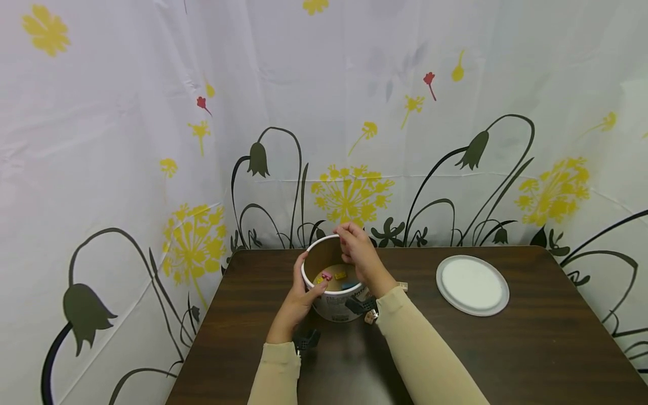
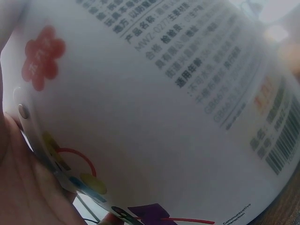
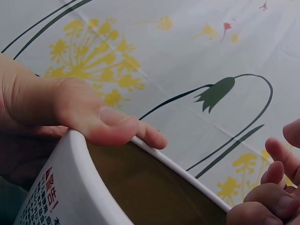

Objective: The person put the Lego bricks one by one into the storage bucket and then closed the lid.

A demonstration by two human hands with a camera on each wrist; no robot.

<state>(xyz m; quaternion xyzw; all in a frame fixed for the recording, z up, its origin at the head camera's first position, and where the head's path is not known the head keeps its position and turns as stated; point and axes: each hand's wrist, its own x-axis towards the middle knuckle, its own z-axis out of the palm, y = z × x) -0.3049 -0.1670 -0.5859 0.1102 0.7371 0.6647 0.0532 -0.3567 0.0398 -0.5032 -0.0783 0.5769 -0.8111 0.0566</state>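
My left hand [image 1: 300,301] grips a round white tub [image 1: 338,308], thumb over its near rim and fingers along its left side. In the right wrist view, the left thumb [image 3: 110,129] hooks over the rim. The tub is open-topped and tilted, with printed text outside and a brown inside. Small pink [image 1: 326,276], yellow [image 1: 341,275] and blue pieces [image 1: 349,286] lie at its bottom. My right hand [image 1: 358,253] is above the tub's far right rim, its fingers curled. Its palm is hidden, and I cannot tell whether it holds anything.
On the dark wooden table [image 1: 531,337], a round white lid [image 1: 472,285] lies to the right. Small wooden blocks show beside the tub: one block [image 1: 402,286] past the right wrist, another block [image 1: 370,318] near the tub's base. A flowered curtain [image 1: 354,112] hangs behind the table.
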